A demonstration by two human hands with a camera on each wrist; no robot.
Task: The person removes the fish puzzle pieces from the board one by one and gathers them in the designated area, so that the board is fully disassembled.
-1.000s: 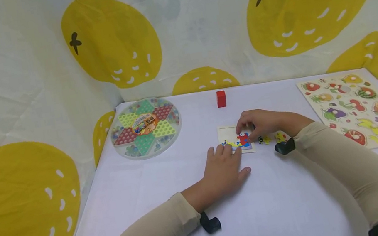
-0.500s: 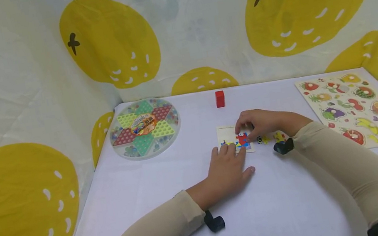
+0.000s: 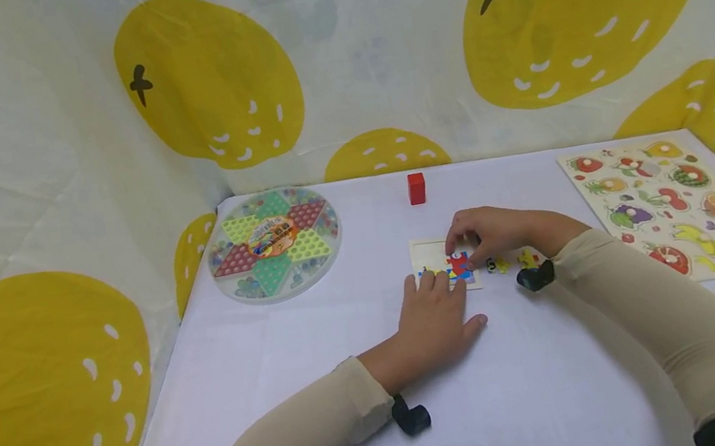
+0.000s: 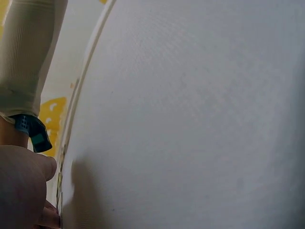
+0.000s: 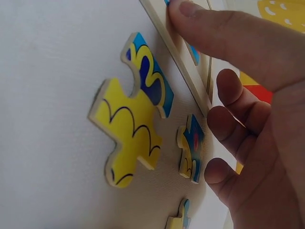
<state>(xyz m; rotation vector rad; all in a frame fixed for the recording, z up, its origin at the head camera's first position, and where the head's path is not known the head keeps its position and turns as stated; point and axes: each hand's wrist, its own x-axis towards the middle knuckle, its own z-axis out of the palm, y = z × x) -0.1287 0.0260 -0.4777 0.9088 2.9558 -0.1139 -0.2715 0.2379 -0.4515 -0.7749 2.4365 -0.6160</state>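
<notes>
A small jigsaw tray with a pale wooden rim lies mid-table in the head view, partly filled along its near side. My right hand reaches in from the right, its thumb and index finger pinching a red puzzle piece in the tray. The right wrist view has the thumb over the rim, hiding most of that piece. With fingers extended, my left hand rests at the tray's near edge, covering part of it. Loose pieces lie right of the tray, including a yellow puzzle piece and a blue-and-yellow one.
A red block stands behind the tray. To the back left lies a round Chinese checkers board, and a fruit puzzle board lies at the right. A fruit-print curtain hangs behind the table.
My left hand has slid a little to the right along the tray's near edge. The right hand keeps its place at the red puzzle piece.
</notes>
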